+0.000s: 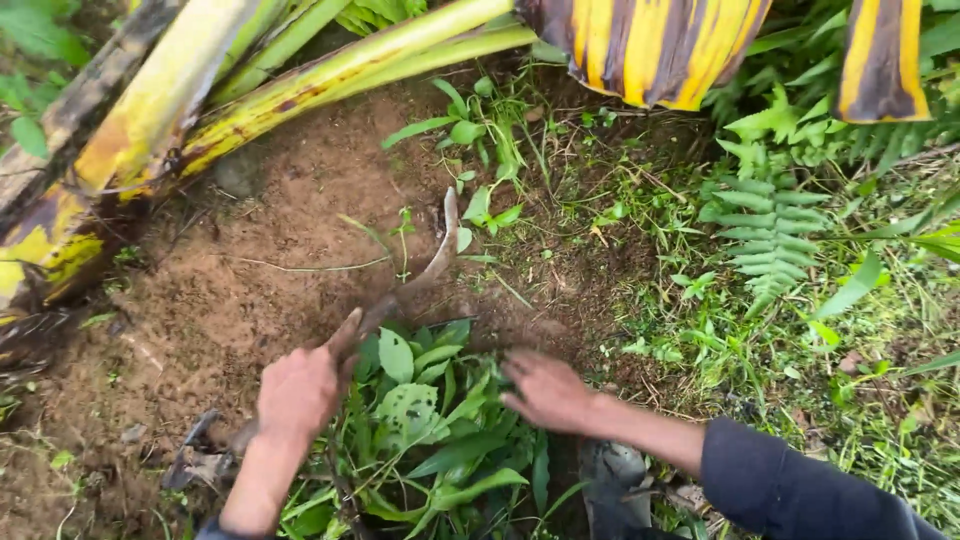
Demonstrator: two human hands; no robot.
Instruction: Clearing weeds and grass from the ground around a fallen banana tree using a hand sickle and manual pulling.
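My left hand [300,388] is closed around the handle of a sickle, whose thin curved blade [440,255] rises over bare brown soil [250,270]. A clump of green leafy weeds [425,430] grows between my two hands. My right hand [545,390], with a dark blue sleeve behind it, is blurred. It reaches into the right side of the clump, fingers against the leaves. Whether it grips any leaves is not clear.
Yellow-green banana stalks [150,110] lie across the top left, and a striped yellow and brown leaf [650,45] hangs at the top. A fern [765,230] and grass cover the ground on the right. A dark boot [615,485] shows at the bottom.
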